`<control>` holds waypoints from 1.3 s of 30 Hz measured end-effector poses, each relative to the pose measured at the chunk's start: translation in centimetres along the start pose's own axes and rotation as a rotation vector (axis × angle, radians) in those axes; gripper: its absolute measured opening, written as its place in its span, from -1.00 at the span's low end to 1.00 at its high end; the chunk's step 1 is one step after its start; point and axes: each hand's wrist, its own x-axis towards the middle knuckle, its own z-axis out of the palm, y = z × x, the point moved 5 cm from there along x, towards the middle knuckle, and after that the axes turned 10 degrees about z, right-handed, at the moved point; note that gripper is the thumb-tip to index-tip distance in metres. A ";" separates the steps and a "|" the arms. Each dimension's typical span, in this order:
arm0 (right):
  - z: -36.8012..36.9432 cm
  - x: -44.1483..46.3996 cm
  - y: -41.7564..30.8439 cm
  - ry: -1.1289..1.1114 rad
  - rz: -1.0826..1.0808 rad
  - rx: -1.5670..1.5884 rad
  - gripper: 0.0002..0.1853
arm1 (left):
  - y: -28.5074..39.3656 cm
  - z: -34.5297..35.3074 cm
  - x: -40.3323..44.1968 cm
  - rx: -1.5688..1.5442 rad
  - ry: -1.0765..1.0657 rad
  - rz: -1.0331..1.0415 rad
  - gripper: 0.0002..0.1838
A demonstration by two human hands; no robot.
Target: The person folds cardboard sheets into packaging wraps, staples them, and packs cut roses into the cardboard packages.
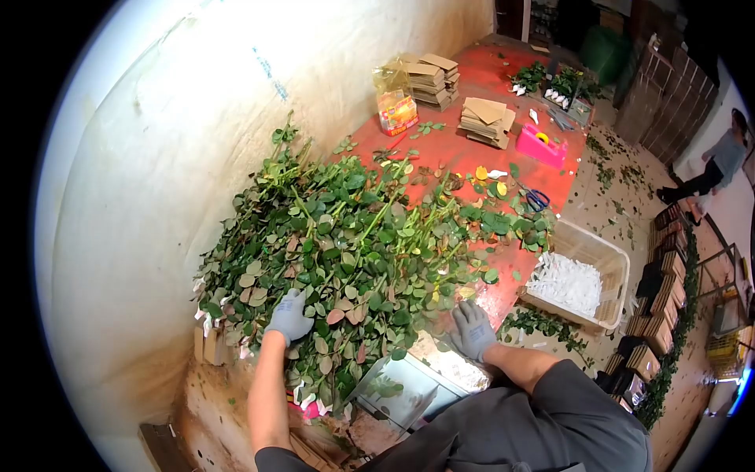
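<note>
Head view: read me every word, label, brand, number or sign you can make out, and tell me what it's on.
None reads clearly.
Wall: blue marking, too blurred to read.
Orange packet: printing, too small and blurred.
Left glove: bluish print, too small.
Right glove: bluish print, too small.

Glare bleaches the wall [157, 181] — edges bend into black.

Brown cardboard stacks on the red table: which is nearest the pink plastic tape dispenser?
The lone stack beside that dispenser; the others stand by the orange package.
</note>
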 end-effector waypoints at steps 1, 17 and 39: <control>-0.1 0.0 -0.1 -0.009 0.013 0.003 -0.34 | -0.3 -0.5 0.2 -0.003 0.002 0.006 -0.29; 0.5 -0.3 0.0 -0.027 0.032 -0.018 -0.33 | 19.4 -1.0 1.4 0.045 0.086 0.769 -0.25; 0.3 -0.5 0.1 -0.110 0.017 -0.041 -0.28 | 7.2 4.0 5.6 0.807 -0.114 0.495 -0.32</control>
